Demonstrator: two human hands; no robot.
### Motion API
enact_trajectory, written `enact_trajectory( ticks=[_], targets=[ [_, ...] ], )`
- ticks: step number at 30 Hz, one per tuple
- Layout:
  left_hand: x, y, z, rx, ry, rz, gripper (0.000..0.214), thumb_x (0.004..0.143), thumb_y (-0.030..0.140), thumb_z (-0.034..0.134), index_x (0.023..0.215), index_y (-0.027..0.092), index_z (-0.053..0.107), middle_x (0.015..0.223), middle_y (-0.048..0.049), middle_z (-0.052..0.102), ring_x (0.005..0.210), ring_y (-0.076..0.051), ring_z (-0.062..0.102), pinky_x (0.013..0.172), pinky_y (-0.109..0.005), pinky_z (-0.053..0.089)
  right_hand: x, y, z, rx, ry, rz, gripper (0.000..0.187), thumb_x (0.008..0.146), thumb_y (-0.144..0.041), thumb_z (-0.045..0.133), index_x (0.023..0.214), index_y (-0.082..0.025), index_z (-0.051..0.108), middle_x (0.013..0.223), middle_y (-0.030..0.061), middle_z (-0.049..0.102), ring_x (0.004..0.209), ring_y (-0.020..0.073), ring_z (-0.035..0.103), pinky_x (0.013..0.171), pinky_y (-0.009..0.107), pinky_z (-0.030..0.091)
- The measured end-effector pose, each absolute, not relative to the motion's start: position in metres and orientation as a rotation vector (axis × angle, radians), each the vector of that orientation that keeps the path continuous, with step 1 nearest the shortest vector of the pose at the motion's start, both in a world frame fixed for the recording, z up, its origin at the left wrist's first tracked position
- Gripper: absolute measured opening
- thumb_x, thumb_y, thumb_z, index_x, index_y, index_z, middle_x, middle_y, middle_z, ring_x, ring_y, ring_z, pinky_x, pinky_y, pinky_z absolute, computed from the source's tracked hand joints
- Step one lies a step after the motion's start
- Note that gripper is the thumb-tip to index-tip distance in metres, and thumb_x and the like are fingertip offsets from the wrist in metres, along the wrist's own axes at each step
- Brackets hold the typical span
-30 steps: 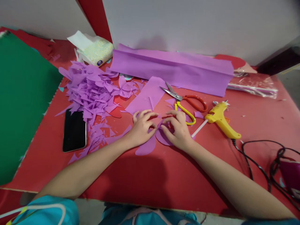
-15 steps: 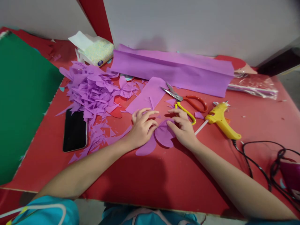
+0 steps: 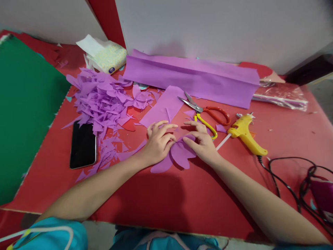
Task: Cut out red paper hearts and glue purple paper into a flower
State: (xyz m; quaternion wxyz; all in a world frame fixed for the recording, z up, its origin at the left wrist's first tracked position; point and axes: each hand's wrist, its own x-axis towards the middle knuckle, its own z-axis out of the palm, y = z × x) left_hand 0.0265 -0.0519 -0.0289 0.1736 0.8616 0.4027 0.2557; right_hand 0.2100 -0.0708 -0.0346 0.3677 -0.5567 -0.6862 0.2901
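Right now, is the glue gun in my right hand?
No, the yellow glue gun lies on the red table, while the right hand touches purple cutouts.

No words, numbers or brand names can be read. In the upper left of the frame, the tissue pack [image 3: 108, 57] bears a small dark-blue oval emblem [image 3: 111, 70] with lighter marks inside, too small to make out. At the lower right edge, a magenta object [image 3: 322, 192] shows a pale patch [image 3: 328, 216]; whether it carries lettering cannot be told.
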Motion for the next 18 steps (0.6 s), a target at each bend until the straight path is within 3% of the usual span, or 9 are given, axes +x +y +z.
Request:
enact_trajectory(
  ticks=[13, 18],
  targets=[
    [0.0268, -0.0523, -0.0311, 2.436, 1.209, 0.763, 0.013, 0.084, 0.02, 0.048, 0.078, 0.021, 0.059, 0.12, -0.0031, 0.056, 0.119, -0.023, 0.037, 0.099, -0.044, 0.025, 0.2114, -0.0707, -0.0321, -1.421, -1.642, 0.857, 0.021, 0.077, -0.026, 0.055, 0.057, -0.02, 0.06, 0.113, 0.0057, 0.053, 0.112, 0.0259, 0.046, 0.097, 0.051, 0.033],
    [0.027, -0.0513, -0.032, 2.408, 1.247, 0.773, 0.008, 0.083, 0.019, 0.051, 0.078, 0.02, 0.058, 0.12, -0.0029, 0.056, 0.118, -0.023, 0.037, 0.098, -0.044, 0.026, 0.2111, -0.0716, -0.0369, -1.435, -1.603, 0.75, 0.02, 0.079, -0.024, 0.054, 0.06, -0.02, 0.057, 0.106, 0.0057, 0.054, 0.106, 0.0232, 0.05, 0.095, 0.047, 0.036]
  ],
)
